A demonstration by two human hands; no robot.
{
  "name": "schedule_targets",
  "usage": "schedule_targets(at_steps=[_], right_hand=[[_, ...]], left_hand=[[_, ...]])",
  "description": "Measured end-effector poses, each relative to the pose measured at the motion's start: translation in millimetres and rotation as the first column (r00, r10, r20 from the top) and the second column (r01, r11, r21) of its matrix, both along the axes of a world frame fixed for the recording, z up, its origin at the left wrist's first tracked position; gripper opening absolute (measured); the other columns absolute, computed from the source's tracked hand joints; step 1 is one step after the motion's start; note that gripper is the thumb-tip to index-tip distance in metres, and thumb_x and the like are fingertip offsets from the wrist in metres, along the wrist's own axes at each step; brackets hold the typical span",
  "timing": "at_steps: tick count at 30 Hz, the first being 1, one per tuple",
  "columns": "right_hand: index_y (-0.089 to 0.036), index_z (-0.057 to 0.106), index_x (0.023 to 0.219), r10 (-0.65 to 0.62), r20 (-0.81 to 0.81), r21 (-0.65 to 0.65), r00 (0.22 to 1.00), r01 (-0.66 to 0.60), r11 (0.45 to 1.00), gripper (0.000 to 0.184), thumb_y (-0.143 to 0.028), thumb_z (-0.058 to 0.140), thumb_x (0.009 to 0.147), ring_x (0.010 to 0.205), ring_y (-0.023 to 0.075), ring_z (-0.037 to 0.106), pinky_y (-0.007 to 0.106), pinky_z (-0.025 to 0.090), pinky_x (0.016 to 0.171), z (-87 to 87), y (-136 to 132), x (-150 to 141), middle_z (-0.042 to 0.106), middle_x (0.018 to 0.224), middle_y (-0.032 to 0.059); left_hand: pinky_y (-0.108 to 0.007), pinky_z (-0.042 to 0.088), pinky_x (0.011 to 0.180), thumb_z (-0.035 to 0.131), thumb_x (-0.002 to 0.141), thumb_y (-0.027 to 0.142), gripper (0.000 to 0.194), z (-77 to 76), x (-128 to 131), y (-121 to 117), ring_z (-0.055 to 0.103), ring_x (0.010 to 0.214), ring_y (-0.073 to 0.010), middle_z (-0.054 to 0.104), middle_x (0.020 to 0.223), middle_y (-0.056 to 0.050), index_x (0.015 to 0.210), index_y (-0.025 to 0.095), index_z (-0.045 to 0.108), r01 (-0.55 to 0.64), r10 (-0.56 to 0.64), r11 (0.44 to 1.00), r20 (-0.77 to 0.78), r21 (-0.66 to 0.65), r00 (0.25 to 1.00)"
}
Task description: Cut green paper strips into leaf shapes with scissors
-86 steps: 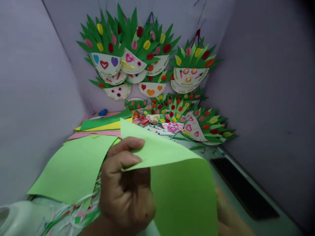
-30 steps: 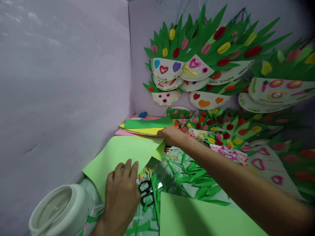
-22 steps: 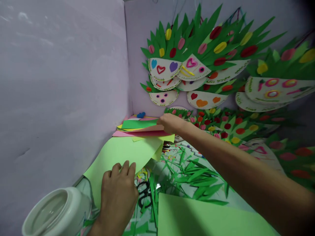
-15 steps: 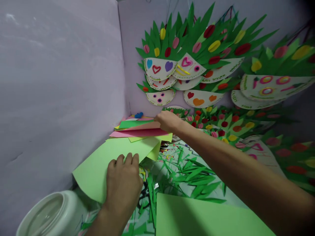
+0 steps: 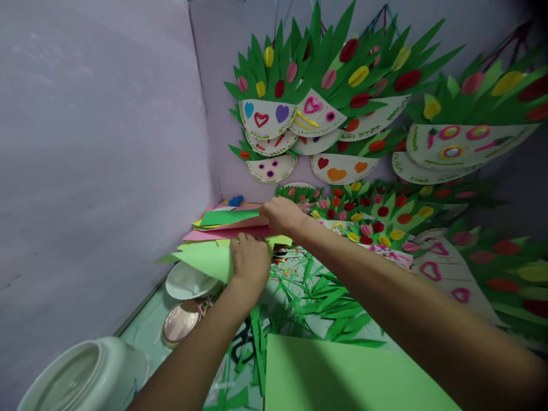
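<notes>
My left hand (image 5: 252,261) is closed on a light green paper sheet (image 5: 208,261), which bends up at its left end in front of the paper stack. My right hand (image 5: 283,214) pinches the right edge of the upper sheets, among them a dark green sheet (image 5: 231,217). Below these lies a pink sheet (image 5: 209,234), and the sheets gape slightly apart. My right fingertips are partly hidden. Another light green sheet (image 5: 351,377) lies flat at the front, apart from both hands.
Cut green paper strips (image 5: 338,302) and black-handled scissors (image 5: 243,345) lie on the table. At left stand a white ceramic pot (image 5: 122,359), a white dish (image 5: 188,281) and a shiny round lid (image 5: 182,322). Decorated paper-plate crafts (image 5: 268,120) hang on the back wall.
My left hand has moved forward and right, pushing the light green sheet back to the stack. The dish and round lid have come into view. My right hand still holds the upper sheets.
</notes>
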State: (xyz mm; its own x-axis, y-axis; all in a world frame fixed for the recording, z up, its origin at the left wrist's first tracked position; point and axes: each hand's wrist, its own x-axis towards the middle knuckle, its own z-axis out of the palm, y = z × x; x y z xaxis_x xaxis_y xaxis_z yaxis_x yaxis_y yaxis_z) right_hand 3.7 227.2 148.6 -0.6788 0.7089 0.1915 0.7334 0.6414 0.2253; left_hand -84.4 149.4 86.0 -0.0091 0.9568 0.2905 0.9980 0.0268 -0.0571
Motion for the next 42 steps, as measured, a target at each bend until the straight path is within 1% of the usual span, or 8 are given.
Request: schedule_targets(at_steps=[5,12,17,22,25,32,37,42], right_hand=[[-0.011,0.066,0.092,0.027,-0.002,-0.028,1.000,-0.027,0.999,0.020,-0.018,0.052,0.078,0.088,0.0258,0.064,0.029,0.045,0.071,-10.1,-7.0,2.8,0.068,0.090,0.0165],[-0.018,0.062,0.099,0.055,-0.012,-0.225,0.998,-0.056,0.973,0.026,-0.021,0.054,0.075,0.094,0.0237,0.060,0.028,0.042,0.069,-30.9,-49.5,40.7,0.066,0.101,0.0109],[-0.020,0.055,0.114,-0.269,-0.192,-0.250,0.944,0.218,0.943,0.035,-0.026,0.051,0.079,0.091,0.0235,0.061,0.029,0.042,0.070,-37.9,-124.0,116.8,0.067,0.103,0.0088],[-0.020,0.061,0.106,-0.499,-0.308,-0.383,0.810,0.374,0.845,0.027,-0.022,0.047,0.083,0.092,0.0217,0.063,0.030,0.045,0.077,-67.1,-225.1,188.6,0.068,0.102,0.0076],[-0.019,0.060,0.106,-0.546,-0.364,-0.397,0.755,0.404,0.824,0.029,-0.018,0.045,0.082,0.103,0.0225,0.058,0.034,0.044,0.087,-91.8,-276.7,204.5,0.064,0.112,0.0085],[-0.014,0.052,0.115,-0.788,-0.338,-0.482,0.514,0.624,0.615,0.042,-0.031,0.054,0.077,0.106,0.0288,0.055,0.042,0.047,0.087,-126.7,-350.9,213.8,0.058,0.118,0.0148],[-0.015,0.049,0.124,-0.771,-0.261,-0.586,0.582,0.539,0.605,0.061,-0.025,0.065,0.065,0.126,0.0291,0.038,0.043,0.037,0.100,-128.7,-366.3,213.4,0.041,0.137,0.0159],[-0.025,0.048,0.126,-0.558,-0.203,-0.590,0.805,0.354,0.725,0.078,-0.029,0.074,0.053,0.132,0.0371,0.021,0.062,0.021,0.102,-139.1,-365.9,205.5,0.030,0.144,0.0131]], left_hand=[[-0.044,0.033,0.085,0.046,0.077,0.016,0.032,-7.1,2.3,8.3,0.049,0.101,-0.0292,0.060,0.104,-0.021,0.105,0.006,0.059,0.049,-0.049,0.999,-0.007,0.019,0.999],[-0.046,0.031,0.093,0.044,0.080,0.024,0.034,-2.4,10.9,-52.8,0.048,0.106,-0.0305,0.058,0.109,-0.018,0.107,0.009,0.058,0.267,-0.265,0.962,0.035,-0.056,0.963],[-0.036,0.045,0.081,0.041,0.084,0.029,0.030,-21.8,11.0,-107.1,0.059,0.091,-0.0229,0.066,0.095,-0.008,0.100,0.017,0.063,0.473,-0.450,0.875,0.186,-0.102,0.873],[-0.035,0.044,0.092,0.045,0.083,0.027,0.036,-56.9,29.3,-172.3,0.052,0.112,-0.0225,0.057,0.123,-0.008,0.118,0.022,0.055,0.737,-0.713,0.675,0.219,-0.040,0.666],[-0.042,0.039,0.097,0.053,0.079,0.027,0.049,-72.0,48.6,-199.7,0.042,0.123,-0.0279,0.045,0.135,-0.010,0.127,0.022,0.047,0.758,-0.734,0.647,0.197,-0.085,0.649],[-0.053,0.028,0.101,0.060,0.067,0.034,0.074,-89.9,64.9,-233.8,0.026,0.131,-0.0351,0.031,0.143,-0.015,0.136,0.022,0.036,0.734,-0.717,0.578,0.208,-0.357,0.666],[-0.051,0.031,0.101,0.051,0.066,0.014,0.067,-86.3,65.5,-238.1,0.029,0.130,-0.0341,0.036,0.140,-0.018,0.133,0.018,0.042,0.703,-0.730,0.566,0.135,-0.430,0.670],[-0.043,0.038,0.099,0.047,0.065,0.007,0.069,-92.2,61.2,-237.6,0.038,0.126,-0.0305,0.043,0.135,-0.017,0.133,0.015,0.040,0.756,-0.773,0.567,0.104,-0.328,0.626]])
